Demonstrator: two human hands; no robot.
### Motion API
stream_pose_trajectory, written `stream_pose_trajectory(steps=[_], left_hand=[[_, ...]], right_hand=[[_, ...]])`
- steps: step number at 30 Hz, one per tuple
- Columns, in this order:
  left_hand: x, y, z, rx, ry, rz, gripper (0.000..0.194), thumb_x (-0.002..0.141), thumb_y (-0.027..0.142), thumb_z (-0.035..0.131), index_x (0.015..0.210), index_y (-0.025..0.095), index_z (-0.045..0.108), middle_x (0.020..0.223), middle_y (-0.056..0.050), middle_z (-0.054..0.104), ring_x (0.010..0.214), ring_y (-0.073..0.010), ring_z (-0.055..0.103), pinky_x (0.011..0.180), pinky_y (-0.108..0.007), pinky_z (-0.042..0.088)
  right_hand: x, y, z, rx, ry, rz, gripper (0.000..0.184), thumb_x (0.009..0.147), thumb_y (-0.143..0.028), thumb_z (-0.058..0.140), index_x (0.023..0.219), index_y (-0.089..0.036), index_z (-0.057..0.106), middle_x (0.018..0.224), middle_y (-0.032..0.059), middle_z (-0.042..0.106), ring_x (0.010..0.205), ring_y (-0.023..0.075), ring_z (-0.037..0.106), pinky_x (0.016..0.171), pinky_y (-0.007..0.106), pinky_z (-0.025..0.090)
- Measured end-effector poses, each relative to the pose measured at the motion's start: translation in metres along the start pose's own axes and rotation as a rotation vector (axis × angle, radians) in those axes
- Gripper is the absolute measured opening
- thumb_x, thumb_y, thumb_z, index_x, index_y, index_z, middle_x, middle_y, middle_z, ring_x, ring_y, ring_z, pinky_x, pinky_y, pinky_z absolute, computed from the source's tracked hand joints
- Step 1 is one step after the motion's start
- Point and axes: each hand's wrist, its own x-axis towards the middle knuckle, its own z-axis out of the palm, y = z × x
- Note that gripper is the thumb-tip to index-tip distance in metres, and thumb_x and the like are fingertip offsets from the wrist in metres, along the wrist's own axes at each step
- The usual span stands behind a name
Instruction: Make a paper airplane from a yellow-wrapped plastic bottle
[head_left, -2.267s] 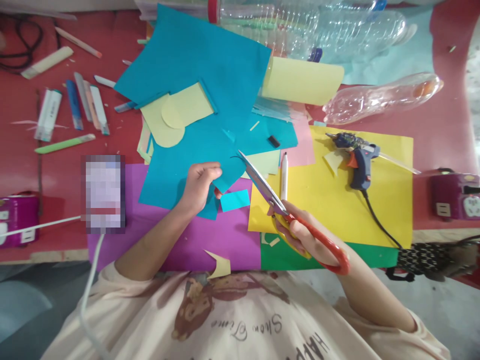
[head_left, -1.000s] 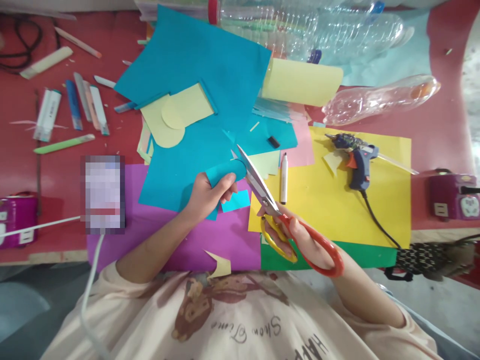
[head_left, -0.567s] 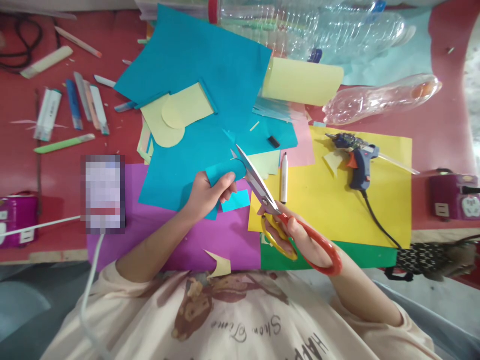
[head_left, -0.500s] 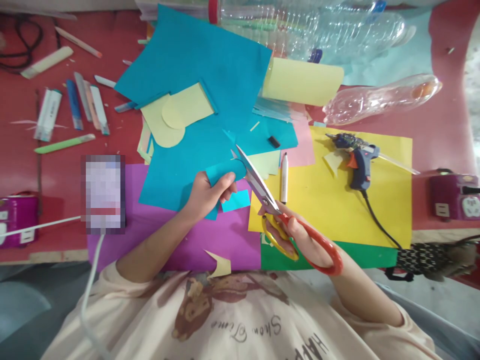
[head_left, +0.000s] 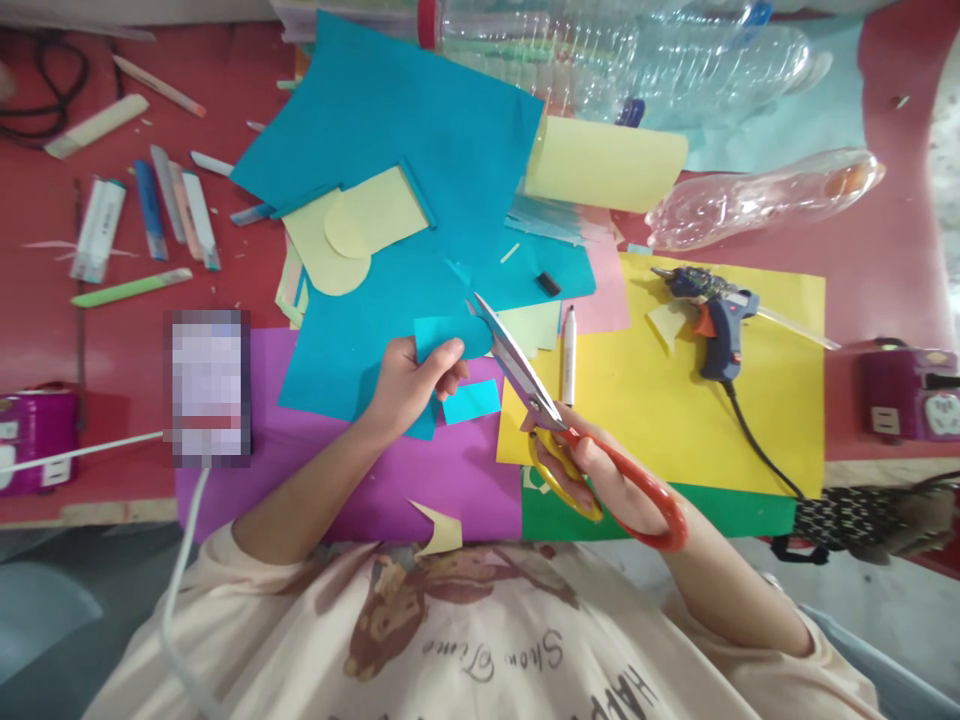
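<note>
My left hand [head_left: 409, 385] pinches a small teal paper piece [head_left: 450, 335] with a rounded right end, holding it just above a large teal sheet [head_left: 405, 140]. My right hand [head_left: 600, 475] grips orange and yellow handled scissors [head_left: 551, 415]. Their blades point up and left, and the tips touch the rounded edge of the small teal piece. A small light blue rectangle [head_left: 471, 400] lies on the purple sheet [head_left: 360, 470] below my left hand.
A blue glue gun [head_left: 712, 310] with a black cord rests on the yellow sheet [head_left: 772, 400]. A white marker [head_left: 568, 355], pale yellow cutouts [head_left: 352, 230], a yellow roll [head_left: 604, 165], clear plastic bottles [head_left: 757, 195], glue sticks [head_left: 165, 205] and a blurred phone [head_left: 206, 385] lie around.
My left hand has lifted and turned the small teal piece, now freed from the large sheet. The scissors moved up against it and their blades closed along its rounded edge.
</note>
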Motion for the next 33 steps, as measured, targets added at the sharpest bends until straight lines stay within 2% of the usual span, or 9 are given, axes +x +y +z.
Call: stream_pose_trajectory(steps=[7,13,21,33], left_hand=[[0.0,0.004,0.0,-0.022,-0.014,0.019,0.033,0.076,0.041,0.059,0.051,0.019,0.054,0.046,0.001,0.057,0.037,-0.0076,0.047,0.037,-0.02,0.036],[0.003,0.008,0.0,-0.025,0.042,-0.011,0.032,0.072,0.042,0.059,0.05,0.02,0.05,0.045,0.001,0.056,0.036,-0.0077,0.046,0.036,-0.021,0.035],[0.005,0.011,0.0,-0.035,0.059,-0.014,0.034,0.069,0.045,0.061,0.05,0.021,0.046,0.043,0.003,0.051,0.035,-0.0071,0.044,0.037,-0.021,0.036],[0.009,0.007,-0.006,0.001,0.071,0.033,0.038,0.074,0.046,0.061,0.049,0.021,0.048,0.042,0.003,0.05,0.037,-0.0084,0.046,0.043,-0.023,0.039]], right_hand=[[-0.001,-0.001,-0.001,-0.031,0.016,0.022,0.062,0.085,-0.079,0.041,0.104,-0.02,0.05,0.059,-0.0104,0.034,0.039,0.0037,0.024,0.038,0.023,0.023],[-0.002,-0.002,-0.004,-0.09,0.009,0.048,0.067,0.084,-0.08,0.04,0.109,-0.019,0.051,0.058,-0.0099,0.033,0.04,0.0043,0.024,0.037,0.022,0.021],[-0.002,-0.002,-0.006,-0.123,0.032,0.05,0.066,0.084,-0.079,0.043,0.11,-0.019,0.053,0.059,-0.0082,0.035,0.04,0.0047,0.025,0.035,0.022,0.021],[0.001,-0.003,-0.009,-0.159,0.026,0.068,0.07,0.082,-0.081,0.042,0.109,-0.018,0.053,0.064,-0.0057,0.038,0.044,0.0053,0.031,0.034,0.02,0.021]])
